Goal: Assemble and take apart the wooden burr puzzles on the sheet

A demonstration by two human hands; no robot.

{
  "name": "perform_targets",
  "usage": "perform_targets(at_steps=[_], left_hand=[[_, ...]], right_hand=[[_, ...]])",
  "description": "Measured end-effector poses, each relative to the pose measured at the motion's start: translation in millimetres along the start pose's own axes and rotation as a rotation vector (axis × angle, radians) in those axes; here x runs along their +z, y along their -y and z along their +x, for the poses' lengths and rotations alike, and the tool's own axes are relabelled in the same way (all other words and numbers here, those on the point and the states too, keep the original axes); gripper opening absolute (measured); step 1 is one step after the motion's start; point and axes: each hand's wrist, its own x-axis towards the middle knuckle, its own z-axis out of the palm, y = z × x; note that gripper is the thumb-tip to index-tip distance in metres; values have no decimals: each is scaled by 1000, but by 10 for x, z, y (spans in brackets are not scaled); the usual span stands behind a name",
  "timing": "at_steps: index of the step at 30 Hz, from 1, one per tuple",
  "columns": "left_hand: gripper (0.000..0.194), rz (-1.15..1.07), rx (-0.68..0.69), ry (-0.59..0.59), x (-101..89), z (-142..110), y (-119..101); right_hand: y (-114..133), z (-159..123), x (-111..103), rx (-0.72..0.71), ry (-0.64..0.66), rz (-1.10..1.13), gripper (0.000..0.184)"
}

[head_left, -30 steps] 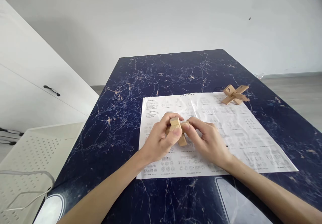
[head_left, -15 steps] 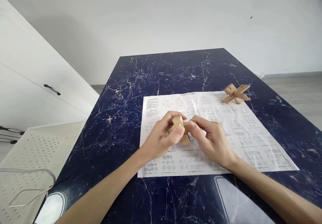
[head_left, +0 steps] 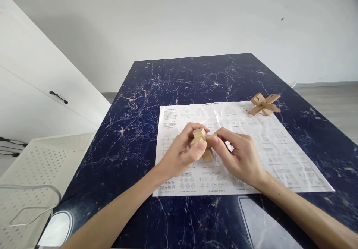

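A small wooden burr puzzle (head_left: 207, 155) of crossing light-brown bars is held over a printed sheet (head_left: 240, 129). My left hand (head_left: 183, 152) is closed around its left side, thumb in front and fingers behind. With thumb and forefinger, my right hand (head_left: 237, 155) pinches the bar end on the puzzle's right side. Parts of the puzzle are hidden by my fingers. A second group of crossed wooden pieces (head_left: 264, 104) with dark marks on it rests at the sheet's far right corner.
The dark blue marbled table (head_left: 179, 81) carries the sheet. White cabinet doors (head_left: 36, 73) with black handles stand at the left, near a perforated white surface (head_left: 41, 163) and a pale cable (head_left: 30, 186). A white wall (head_left: 179, 18) lies behind.
My right hand has shifted slightly to the right, still pinching the bar end. The puzzle has moved a little the same way. The left hand keeps its grip.
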Motion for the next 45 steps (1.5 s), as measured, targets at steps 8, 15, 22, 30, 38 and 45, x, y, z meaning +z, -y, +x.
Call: perform_targets(at_steps=[8, 15, 22, 30, 38, 45], left_hand=[[62, -120, -160, 8, 24, 44, -9], [39, -122, -204, 8, 31, 58, -52], [31, -255, -103, 54, 9, 60, -32], [51, -211, -175, 15, -26, 73, 10], [59, -197, -114, 92, -72, 63, -15], [53, -264, -82, -11, 22, 55, -47]], right_hand=[[-20, 37, 30, 107, -97, -12, 44], [-17, 32, 33, 128, -91, 1, 42], [26, -24, 60, 103, -147, -10, 43], [-22, 22, 48, 77, -142, 1, 43], [29, 27, 40, 82, -90, 17, 43], [72, 36, 95, 128, -128, -29, 45]])
